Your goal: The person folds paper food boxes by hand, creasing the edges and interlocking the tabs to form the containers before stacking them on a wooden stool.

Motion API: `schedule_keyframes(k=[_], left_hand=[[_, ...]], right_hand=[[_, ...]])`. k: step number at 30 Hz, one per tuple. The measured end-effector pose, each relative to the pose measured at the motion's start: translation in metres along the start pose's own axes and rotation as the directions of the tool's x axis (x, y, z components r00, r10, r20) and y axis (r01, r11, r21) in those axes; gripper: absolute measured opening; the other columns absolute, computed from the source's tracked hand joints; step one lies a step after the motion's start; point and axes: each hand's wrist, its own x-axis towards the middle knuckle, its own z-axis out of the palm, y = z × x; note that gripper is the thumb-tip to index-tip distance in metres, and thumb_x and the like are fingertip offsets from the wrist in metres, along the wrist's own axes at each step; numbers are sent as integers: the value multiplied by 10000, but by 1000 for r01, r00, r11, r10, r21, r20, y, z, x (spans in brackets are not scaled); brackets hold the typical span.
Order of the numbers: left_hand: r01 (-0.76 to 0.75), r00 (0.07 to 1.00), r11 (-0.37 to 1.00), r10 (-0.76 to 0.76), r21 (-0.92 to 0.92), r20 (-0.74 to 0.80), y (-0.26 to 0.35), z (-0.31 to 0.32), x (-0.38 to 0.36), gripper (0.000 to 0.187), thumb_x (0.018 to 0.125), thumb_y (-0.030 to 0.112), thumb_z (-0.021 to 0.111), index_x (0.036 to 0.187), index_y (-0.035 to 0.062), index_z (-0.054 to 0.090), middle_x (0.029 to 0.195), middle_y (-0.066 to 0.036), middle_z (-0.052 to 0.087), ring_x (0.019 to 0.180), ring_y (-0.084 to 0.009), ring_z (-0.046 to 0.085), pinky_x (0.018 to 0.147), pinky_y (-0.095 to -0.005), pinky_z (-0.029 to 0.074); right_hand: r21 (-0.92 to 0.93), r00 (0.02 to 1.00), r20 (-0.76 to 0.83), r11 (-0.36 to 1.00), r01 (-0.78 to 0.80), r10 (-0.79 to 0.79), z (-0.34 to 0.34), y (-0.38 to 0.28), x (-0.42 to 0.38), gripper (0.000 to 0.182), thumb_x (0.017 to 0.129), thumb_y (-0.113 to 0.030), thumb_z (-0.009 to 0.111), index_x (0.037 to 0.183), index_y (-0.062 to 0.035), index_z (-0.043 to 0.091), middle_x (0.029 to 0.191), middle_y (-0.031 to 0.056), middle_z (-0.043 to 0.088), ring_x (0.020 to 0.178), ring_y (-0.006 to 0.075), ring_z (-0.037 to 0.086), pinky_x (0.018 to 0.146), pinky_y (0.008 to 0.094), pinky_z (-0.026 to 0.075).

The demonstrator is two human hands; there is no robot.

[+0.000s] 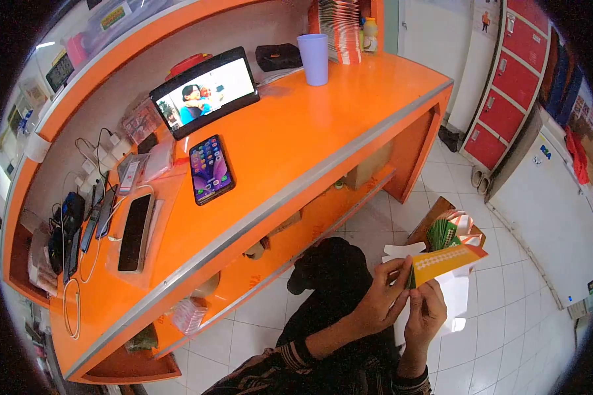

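Both hands are up over the lap, beside the orange counter (296, 131). The left hand (379, 299) pinches the orange paper packet (448, 262) at its near end, fingers closed on the edge. The right hand (427, 315) grips it from below, thumb pressed up. The packet juts out past the fingertips, tilted above the white tiled floor (507, 316).

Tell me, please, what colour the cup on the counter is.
The cup is lavender, shown in the head view.
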Motion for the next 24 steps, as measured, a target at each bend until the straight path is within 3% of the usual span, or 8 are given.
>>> schedule_keyframes(k=[2, 4, 6, 13, 15, 19, 21, 24], left_hand=[[4, 1000, 999, -4, -49, -8, -4, 0, -4, 419, 876, 63, 546, 1266, -52, 448, 1165, -189, 469, 1074, -276, 503, 940, -342, 414], [4, 1000, 996, -6, -93, -17, -5, -2, -7, 354, 882, 60, 540, 1219, -45, 505, 1163, -173, 501, 1067, -254, 523, 939, -334, 417], [298, 953, 893, -298, -336, 52, -1, -4, -8, 233, 885, 48, 534, 1098, -34, 582, 1159, -137, 544, 1055, -217, 550, 935, -324, 420], [205, 978, 927, -179, -314, 112, 0, -16, 4, 187, 871, 60, 563, 1033, -30, 589, 1153, -135, 536, 1042, -224, 547, 898, -324, 433], [119, 986, 982, -99, -146, 137, 1, -18, 5, 184, 864, 56, 570, 1027, -27, 588, 1143, -147, 532, 1035, -232, 548, 870, -328, 452], [145, 970, 988, -130, -61, 205, 15, -24, 8, 197, 842, 35, 593, 1028, -29, 585, 1132, -150, 536, 1004, -238, 563, 864, -341, 467], [156, 980, 981, -140, -116, 141, 14, -24, 5, 230, 802, 9, 635, 1022, -32, 582, 1092, -137, 546, 1030, -234, 571, 874, -358, 475], [44, 999, 992, -42, -120, 20, 12, -19, 2, 263, 764, -1, 673, 1012, -23, 586, 1063, -129, 555, 1061, -264, 572, 876, -366, 480]], right_hand=[[-25, 1000, 19, 1000, 11, -10, -3, 3, 0, 103, 868, -8, 551, 916, 79, 576, 971, 135, 585, 894, 197, 549, 796, 271, 435], [5, 997, -73, 1000, 29, -28, -4, 13, -4, 102, 848, 3, 579, 912, 82, 583, 964, 133, 587, 883, 194, 553, 790, 275, 440], [36, 999, -45, 999, -3, 4, -6, 17, -6, 128, 834, 7, 601, 940, 78, 593, 971, 129, 589, 892, 187, 553, 800, 275, 440], [169, 988, -130, 983, -65, 88, -6, 15, -3, 137, 821, -8, 630, 933, 66, 604, 978, 116, 592, 892, 169, 547, 785, 263, 445], [166, 988, -138, 985, -40, 63, -10, 17, -3, 134, 813, -4, 639, 922, 66, 603, 971, 113, 591, 889, 167, 547, 779, 262, 447], [109, 998, -29, 993, -46, 50, -16, 18, -2, 125, 794, 10, 652, 893, 63, 599, 955, 115, 583, 904, 172, 544, 787, 268, 449], [43, 998, 36, 998, -47, 45, -16, 17, -2, 123, 789, 13, 655, 885, 62, 597, 960, 118, 578, 913, 178, 543, 790, 270, 451], [16, 984, -133, 993, 119, -115, -5, 14, -2, 119, 797, 24, 635, 904, 60, 599, 995, 131, 568, 932, 191, 542, 792, 276, 459]])
